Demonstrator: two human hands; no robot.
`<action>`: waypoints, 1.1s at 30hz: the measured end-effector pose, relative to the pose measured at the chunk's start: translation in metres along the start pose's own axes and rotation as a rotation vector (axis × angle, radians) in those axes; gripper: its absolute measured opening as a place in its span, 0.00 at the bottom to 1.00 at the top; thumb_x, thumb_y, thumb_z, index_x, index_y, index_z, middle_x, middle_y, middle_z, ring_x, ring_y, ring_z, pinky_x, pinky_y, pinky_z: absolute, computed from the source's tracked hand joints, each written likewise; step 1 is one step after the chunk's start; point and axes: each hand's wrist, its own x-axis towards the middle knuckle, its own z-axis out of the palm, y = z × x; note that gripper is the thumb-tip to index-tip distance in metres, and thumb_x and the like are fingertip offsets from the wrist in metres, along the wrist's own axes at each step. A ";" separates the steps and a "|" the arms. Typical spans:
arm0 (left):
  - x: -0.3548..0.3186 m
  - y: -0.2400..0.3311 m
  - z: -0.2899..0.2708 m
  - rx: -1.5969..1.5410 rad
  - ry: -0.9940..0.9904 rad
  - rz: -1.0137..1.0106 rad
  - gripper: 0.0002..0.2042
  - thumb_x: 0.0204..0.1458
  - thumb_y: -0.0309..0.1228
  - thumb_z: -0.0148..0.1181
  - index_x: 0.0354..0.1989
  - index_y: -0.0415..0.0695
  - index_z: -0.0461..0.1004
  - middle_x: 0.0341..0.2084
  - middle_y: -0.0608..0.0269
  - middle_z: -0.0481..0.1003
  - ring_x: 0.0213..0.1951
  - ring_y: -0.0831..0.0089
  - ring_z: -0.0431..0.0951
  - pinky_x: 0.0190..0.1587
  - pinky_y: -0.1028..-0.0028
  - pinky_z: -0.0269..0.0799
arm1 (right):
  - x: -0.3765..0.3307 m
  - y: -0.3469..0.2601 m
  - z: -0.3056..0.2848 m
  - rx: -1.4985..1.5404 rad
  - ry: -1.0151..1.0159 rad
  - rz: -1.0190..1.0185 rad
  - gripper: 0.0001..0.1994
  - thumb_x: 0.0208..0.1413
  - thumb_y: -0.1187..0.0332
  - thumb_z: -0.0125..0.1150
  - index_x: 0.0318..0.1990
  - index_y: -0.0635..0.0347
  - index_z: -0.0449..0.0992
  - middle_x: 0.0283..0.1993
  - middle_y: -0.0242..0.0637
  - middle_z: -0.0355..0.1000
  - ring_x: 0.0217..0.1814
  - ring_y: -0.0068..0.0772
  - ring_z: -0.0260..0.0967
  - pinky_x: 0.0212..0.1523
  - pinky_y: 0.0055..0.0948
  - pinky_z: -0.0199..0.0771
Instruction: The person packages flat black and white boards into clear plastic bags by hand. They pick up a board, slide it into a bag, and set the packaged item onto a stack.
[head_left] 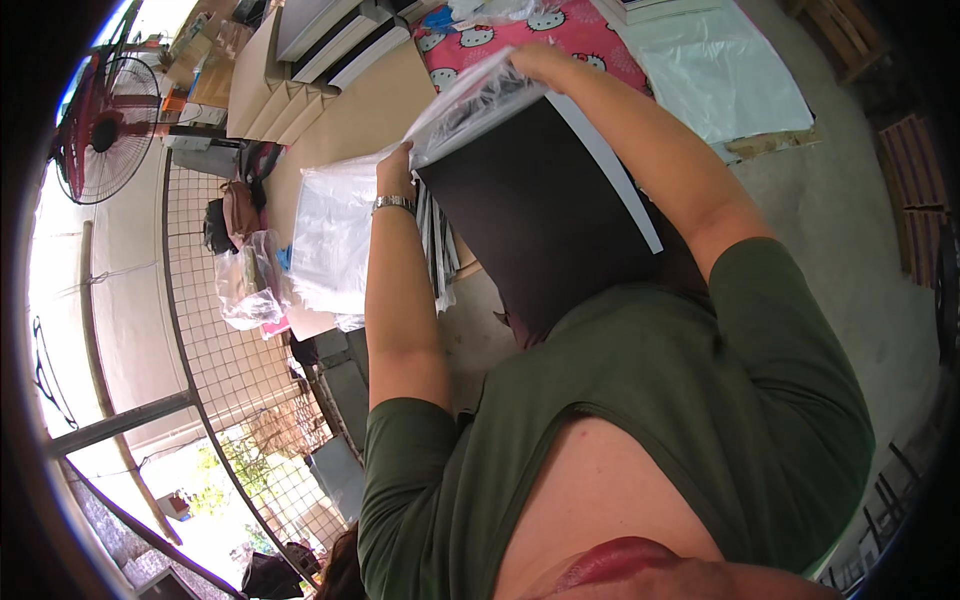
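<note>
Left hand (395, 165) grip pinched on the near edge of the clear plastic bag (470, 100); right hand (540, 62) grip closed on its far edge. Bag mouth sits over the top of the black board (535, 215), held upright against the chest. Judgement: film thin, slippery, tears easily; board stiff, light. Hold at edges. Cardboard-topped bench (340, 120) beyond; fan (100, 130) left.

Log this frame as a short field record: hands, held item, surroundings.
left hand: grips the edge of the clear plastic bag
right hand: holds the bag's top edge
held item: large black board with a white edge, upright, top end inside the bag
below: stack of clear bags on a brown table
left side: red fan, wire mesh fence
</note>
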 end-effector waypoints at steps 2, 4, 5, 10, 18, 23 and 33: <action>-0.014 0.006 0.000 -0.199 0.005 -0.094 0.23 0.45 0.39 0.58 0.50 0.47 0.66 0.40 0.55 0.70 0.39 0.64 0.68 0.45 0.59 0.63 | -0.004 -0.017 -0.007 -0.087 0.022 -0.100 0.20 0.49 0.58 0.50 0.47 0.60 0.71 0.41 0.46 0.70 0.43 0.38 0.65 0.41 0.38 0.65; 0.003 -0.015 -0.031 -0.264 -0.118 0.048 0.23 0.45 0.40 0.58 0.50 0.46 0.66 0.42 0.54 0.69 0.40 0.61 0.68 0.42 0.56 0.64 | -0.013 -0.046 0.002 -0.087 0.035 -0.178 0.20 0.49 0.58 0.50 0.45 0.61 0.71 0.38 0.45 0.70 0.40 0.36 0.65 0.39 0.37 0.65; 0.012 -0.028 -0.049 -0.210 -0.186 0.198 0.23 0.45 0.40 0.58 0.49 0.45 0.65 0.42 0.53 0.68 0.40 0.59 0.68 0.40 0.54 0.64 | -0.019 -0.059 0.008 -0.084 0.030 -0.209 0.19 0.49 0.59 0.50 0.45 0.61 0.71 0.39 0.44 0.70 0.40 0.37 0.66 0.39 0.38 0.66; -0.077 0.047 -0.047 -0.480 -0.171 0.254 0.14 0.49 0.42 0.53 0.38 0.48 0.66 0.33 0.61 0.68 0.36 0.63 0.71 0.36 0.54 0.68 | -0.053 -0.096 -0.060 -0.054 -0.061 -0.308 0.18 0.48 0.62 0.51 0.43 0.65 0.73 0.35 0.40 0.72 0.37 0.37 0.72 0.35 0.38 0.70; -0.198 0.123 -0.106 -0.547 -0.528 0.553 0.20 0.46 0.39 0.57 0.44 0.38 0.68 0.35 0.56 0.72 0.38 0.67 0.73 0.43 0.53 0.68 | -0.160 -0.146 -0.156 0.568 -0.287 -0.397 0.08 0.52 0.69 0.47 0.33 0.62 0.72 0.31 0.36 0.73 0.28 0.25 0.72 0.27 0.26 0.73; -0.142 0.093 -0.138 -0.511 -1.300 0.546 0.22 0.48 0.40 0.53 0.48 0.38 0.67 0.39 0.54 0.73 0.40 0.64 0.73 0.52 0.45 0.62 | -0.167 -0.102 -0.163 0.842 -0.586 -0.412 0.10 0.55 0.73 0.45 0.42 0.67 0.68 0.33 0.36 0.73 0.31 0.23 0.73 0.31 0.22 0.76; -0.205 0.031 -0.129 -0.263 -0.834 0.182 0.15 0.47 0.28 0.55 0.43 0.33 0.68 0.32 0.53 0.74 0.31 0.70 0.76 0.32 0.76 0.74 | -0.266 -0.034 -0.140 0.939 -0.333 -0.462 0.17 0.54 0.70 0.48 0.51 0.66 0.65 0.41 0.38 0.71 0.35 0.30 0.73 0.36 0.32 0.75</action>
